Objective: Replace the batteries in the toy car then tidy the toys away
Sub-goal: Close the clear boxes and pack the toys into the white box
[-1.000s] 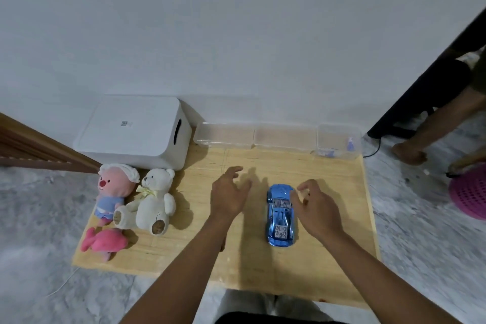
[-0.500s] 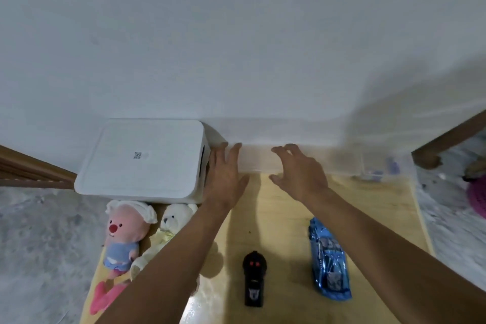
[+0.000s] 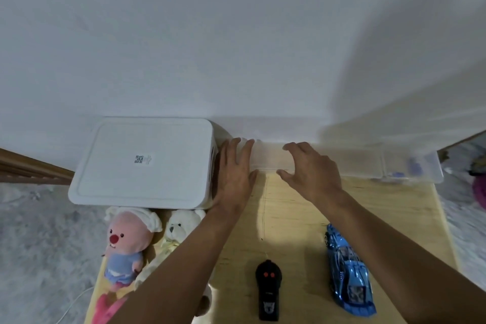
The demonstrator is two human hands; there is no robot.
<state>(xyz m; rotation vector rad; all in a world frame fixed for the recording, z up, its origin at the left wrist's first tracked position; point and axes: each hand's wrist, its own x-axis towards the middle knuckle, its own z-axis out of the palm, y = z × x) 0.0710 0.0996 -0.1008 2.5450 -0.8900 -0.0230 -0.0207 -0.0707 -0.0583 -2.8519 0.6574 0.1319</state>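
Plain white wall [image 3: 236, 34], grey marbled floor [image 3: 39, 244], wooden table [image 3: 289, 218]

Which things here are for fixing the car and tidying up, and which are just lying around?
For the job:
blue toy car
black remote
clear box
white lidded box
pink plush
white teddy

Just lying about:
white cable on the floor
pink thing at the right edge

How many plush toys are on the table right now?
3, all at the table's left side: pink-faced plush in blue below the white box, white teddy bear beside it, pink plush at the bottom edge. The forearm may hide more.
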